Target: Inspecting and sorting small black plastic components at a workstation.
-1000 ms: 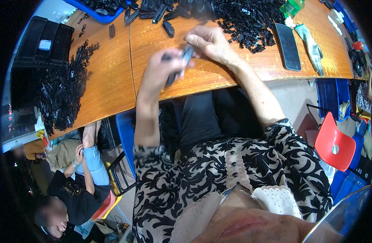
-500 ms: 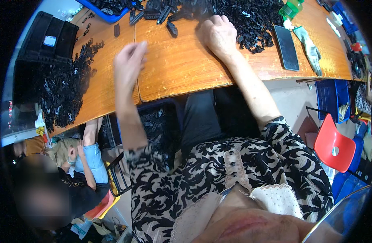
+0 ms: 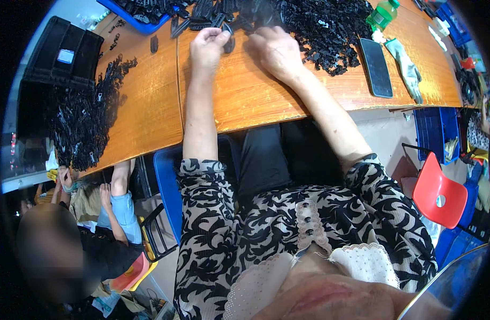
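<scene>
Over the far middle of the wooden table (image 3: 149, 106), my left hand (image 3: 206, 48) is closed, with thumb and fingertips pinching a dark elongated plastic piece (image 3: 226, 28). Another black oblong piece (image 3: 229, 46) lies just beside the thumb. My right hand (image 3: 279, 53) rests palm down to its right, at the left edge of a heap of small black plastic parts (image 3: 330, 37). Its fingertips are blurred, and whatever may be under them is hidden. Larger black oblong pieces (image 3: 207, 13) lie beyond both hands.
A blue tray (image 3: 149, 25) of black pieces stands far left. Another black pile (image 3: 82, 117) lies beside a black crate (image 3: 58, 58). To the right are a phone (image 3: 377, 68), a glove (image 3: 405, 69) and a green bottle (image 3: 382, 16). Another person (image 3: 106, 250) sits at left.
My left hand has moved right and away from me, from the table's left part to the oblong pieces, and pinches one. My right hand has shifted slightly left and nearer.
</scene>
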Tool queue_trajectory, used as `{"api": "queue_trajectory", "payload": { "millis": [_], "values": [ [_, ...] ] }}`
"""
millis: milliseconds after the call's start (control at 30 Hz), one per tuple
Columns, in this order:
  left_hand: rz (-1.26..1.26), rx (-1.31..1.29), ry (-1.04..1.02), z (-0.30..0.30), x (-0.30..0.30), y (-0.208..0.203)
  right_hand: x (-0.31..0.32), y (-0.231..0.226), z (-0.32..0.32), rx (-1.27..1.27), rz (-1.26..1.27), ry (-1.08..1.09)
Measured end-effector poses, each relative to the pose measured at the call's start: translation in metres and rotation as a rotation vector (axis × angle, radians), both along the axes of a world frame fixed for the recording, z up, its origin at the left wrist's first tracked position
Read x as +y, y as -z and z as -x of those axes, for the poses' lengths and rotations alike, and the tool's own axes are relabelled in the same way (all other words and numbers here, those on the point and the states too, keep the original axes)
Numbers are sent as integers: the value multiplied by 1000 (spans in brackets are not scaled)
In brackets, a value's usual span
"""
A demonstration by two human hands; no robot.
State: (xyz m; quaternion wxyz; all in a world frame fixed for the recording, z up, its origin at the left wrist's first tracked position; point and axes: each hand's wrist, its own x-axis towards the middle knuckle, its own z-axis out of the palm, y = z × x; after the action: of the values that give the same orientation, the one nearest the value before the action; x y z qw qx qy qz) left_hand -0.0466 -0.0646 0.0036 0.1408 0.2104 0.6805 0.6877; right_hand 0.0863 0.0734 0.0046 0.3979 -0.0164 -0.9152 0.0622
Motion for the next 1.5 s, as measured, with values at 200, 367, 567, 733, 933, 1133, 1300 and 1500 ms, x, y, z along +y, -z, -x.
{"api": "queue_trajectory", "payload": {
  "millis": [200, 367, 567, 733, 933, 1133, 1300, 1500],
  "values": [
    [-374, -365, 188, 10, -11, -1, -13, 9, 20, -117, -13, 96],
    [-508, -444, 291, 13, -9, -3, -5, 3, 41, -236, -45, 148],
    [-456, -444, 338, 10, -5, -6, -5, -2, 44, -250, 76, 257],
    [-458, -475, 329, 4, -7, -2, -9, -1, 20, -227, 84, 86],
    [-478, -506, 313, 0, -1, 3, -11, -9, 4, -339, 65, 168],
    [-465, -512, 323, -4, -5, 1, -10, -20, 2, -403, 275, 155],
    [-531, -493, 408, 4, 4, 4, -6, -13, 1, -365, 73, 160],
    [-549, -511, 332, 3, 4, -3, -4, -15, 3, -278, 158, 28]
  ]
}}
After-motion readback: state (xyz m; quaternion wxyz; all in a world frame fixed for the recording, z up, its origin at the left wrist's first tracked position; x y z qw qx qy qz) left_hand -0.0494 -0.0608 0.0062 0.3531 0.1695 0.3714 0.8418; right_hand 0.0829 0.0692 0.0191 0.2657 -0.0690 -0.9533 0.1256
